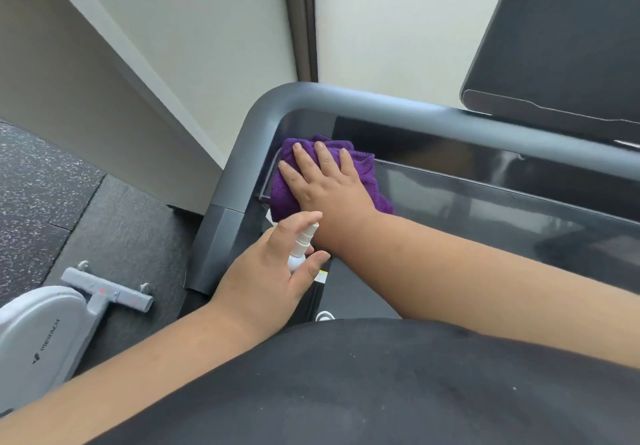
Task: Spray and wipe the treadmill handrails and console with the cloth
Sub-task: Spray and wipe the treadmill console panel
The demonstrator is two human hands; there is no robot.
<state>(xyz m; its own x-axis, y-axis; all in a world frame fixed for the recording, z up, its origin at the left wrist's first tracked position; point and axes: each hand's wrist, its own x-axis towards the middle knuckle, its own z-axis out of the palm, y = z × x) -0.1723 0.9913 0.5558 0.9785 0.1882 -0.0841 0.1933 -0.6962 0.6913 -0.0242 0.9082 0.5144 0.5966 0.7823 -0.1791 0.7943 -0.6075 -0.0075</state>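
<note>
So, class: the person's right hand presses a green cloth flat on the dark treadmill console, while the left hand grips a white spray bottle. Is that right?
Not quite. The head view shows the cloth is purple, not green. The rest stands: the right hand presses it flat on the dark treadmill console, and the left hand grips the white spray bottle.

Cloth (294, 198) on console (485, 195), right of handrail (239, 174).
</note>
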